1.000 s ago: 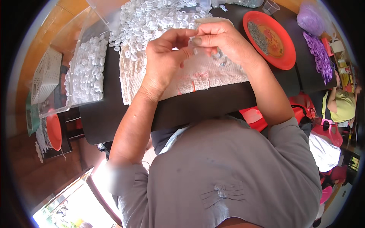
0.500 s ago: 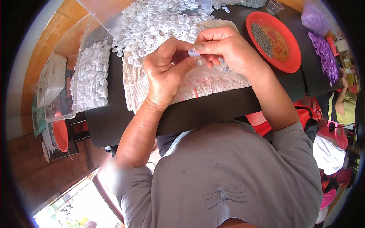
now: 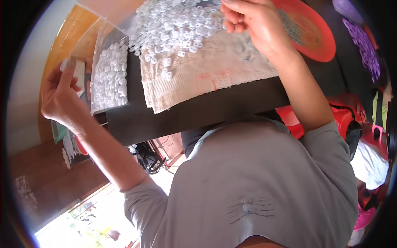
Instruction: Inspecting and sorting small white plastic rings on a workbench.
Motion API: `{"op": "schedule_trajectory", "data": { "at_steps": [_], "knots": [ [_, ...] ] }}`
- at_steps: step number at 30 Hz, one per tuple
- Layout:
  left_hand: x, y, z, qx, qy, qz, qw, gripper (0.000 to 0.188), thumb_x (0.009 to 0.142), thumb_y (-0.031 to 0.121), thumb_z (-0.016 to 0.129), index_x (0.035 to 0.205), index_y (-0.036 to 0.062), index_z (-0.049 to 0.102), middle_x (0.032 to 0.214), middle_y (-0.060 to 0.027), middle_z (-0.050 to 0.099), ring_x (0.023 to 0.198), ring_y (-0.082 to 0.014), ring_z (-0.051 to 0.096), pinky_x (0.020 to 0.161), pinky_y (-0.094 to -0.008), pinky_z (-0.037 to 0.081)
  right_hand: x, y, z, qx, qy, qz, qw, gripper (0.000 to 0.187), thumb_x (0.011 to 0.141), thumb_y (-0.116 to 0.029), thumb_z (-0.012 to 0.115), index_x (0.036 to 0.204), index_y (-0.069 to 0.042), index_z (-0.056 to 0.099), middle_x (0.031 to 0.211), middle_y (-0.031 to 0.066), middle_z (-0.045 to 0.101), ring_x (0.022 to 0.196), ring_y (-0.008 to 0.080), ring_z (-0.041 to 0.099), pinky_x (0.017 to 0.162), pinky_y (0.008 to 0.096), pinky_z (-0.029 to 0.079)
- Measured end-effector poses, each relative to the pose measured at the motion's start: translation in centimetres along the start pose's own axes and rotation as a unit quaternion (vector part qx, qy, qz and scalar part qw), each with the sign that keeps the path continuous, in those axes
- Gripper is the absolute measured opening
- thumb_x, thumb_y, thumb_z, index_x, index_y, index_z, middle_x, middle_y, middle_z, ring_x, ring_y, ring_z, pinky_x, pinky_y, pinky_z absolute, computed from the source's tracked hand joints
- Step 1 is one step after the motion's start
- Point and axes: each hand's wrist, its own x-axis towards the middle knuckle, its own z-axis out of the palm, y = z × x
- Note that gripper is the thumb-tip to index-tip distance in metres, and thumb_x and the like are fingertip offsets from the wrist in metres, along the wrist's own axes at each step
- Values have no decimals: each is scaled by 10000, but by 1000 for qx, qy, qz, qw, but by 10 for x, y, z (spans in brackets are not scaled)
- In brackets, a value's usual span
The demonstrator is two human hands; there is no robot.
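We hold our left hand (image 3: 62, 93) out to the side, thumb and finger pinched together on a small white piece (image 3: 66, 64), blurred, in front of the pale basket (image 3: 81, 78) and just beyond the clear box (image 3: 92, 45). Our right hand (image 3: 260, 27) hangs over the far side of the bench (image 3: 198, 111) with its fingers curled; their tips reach the upper edge of the view, so we cannot tell whether they grip anything. Just left of these fingers, a heap of white pieces (image 3: 175, 31) spreads over the bench and onto the far part of a beige cloth (image 3: 186, 80) with reddish marks, a few of them lying singly nearer to us. More white pieces (image 3: 111, 76) fill the clear box to the left of the cloth. To the right, partly behind our right hand, we see a red plate (image 3: 327, 41) with a grey pile (image 3: 291, 27) in it, and farther right lie purple loops (image 3: 363, 49). Nearest to us is our grey shirt (image 3: 256, 165).
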Motion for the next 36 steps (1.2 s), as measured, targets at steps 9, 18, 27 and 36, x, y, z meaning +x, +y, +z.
{"op": "schedule_trajectory", "data": {
  "at_steps": [9, 18, 27, 36],
  "knots": [
    [-74, 13, 87, 36, -242, 108, 963, 52, 816, 37, 697, 867, 41, 703, 830, -32, 683, 716, -111, 617, 633, -277, 491, -12, -5, -12, 56, 36, -102, 993, 294, 940, -139, 586, 664, -50, 533, 605, 24, 527, 526, 105, 492, 502, 235, 387],
    [-168, 19, 179, -16, -493, 183, 850, 102, 775, 58, 683, 861, 14, 652, 784, -109, 626, 676, -202, 612, 646, -313, 499, -9, -10, -10, 54, 66, -110, 990, 249, 931, -142, 603, 708, -39, 569, 616, 9, 528, 534, 83, 487, 494, 215, 369],
    [-153, 22, 166, -135, -528, -150, 825, 93, 847, 61, 653, 892, -20, 666, 745, -48, 620, 588, -132, 556, 547, -261, 454, -11, -14, -12, 61, 25, -77, 995, 227, 916, -113, 612, 719, -8, 579, 610, 8, 516, 539, 81, 465, 507, 219, 360],
    [-128, 16, 139, -293, -433, -338, 783, 89, 825, 25, 661, 868, -52, 667, 708, -68, 620, 536, -113, 532, 474, -236, 412, 6, 24, -21, -389, -13, -219, 895, 93, 880, -125, 646, 799, -83, 667, 723, 83, 678, 586, 212, 574, 590, 304, 458]
  ]
}}
